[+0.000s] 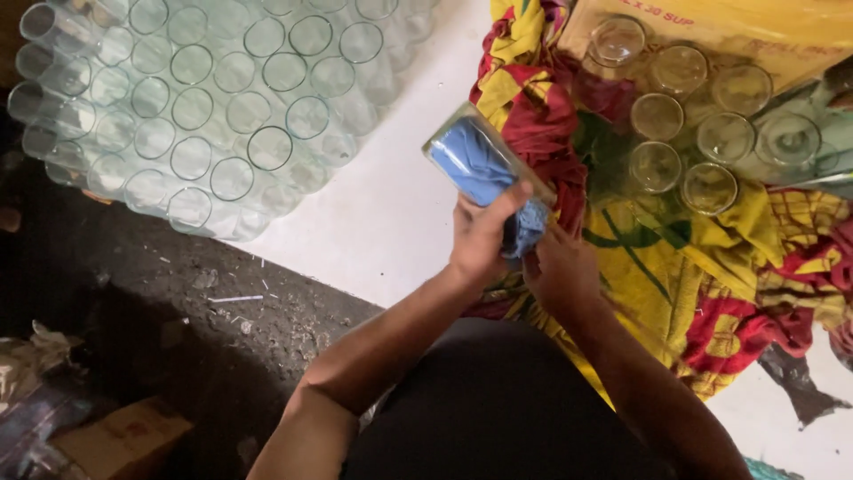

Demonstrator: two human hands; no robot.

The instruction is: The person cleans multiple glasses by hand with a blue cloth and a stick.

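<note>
My left hand (481,238) grips a clear drinking glass (471,147) that lies tilted, its base pointing up and to the left. A blue cloth (475,169) fills the inside of the glass and spills out of its mouth. My right hand (560,271) is at the mouth of the glass, its fingers on the bunched end of the blue cloth. Both hands work above a patterned yellow, red and green fabric (702,267) spread over my lap and the floor.
A large block of stacked clear glasses (213,107) lies at the upper left on a white sheet (391,222). Several upright glasses (684,116) stand on the patterned fabric at the upper right, beside a yellow carton (755,27). Dark gritty floor (178,311) and a brown box (115,440) lie at the lower left.
</note>
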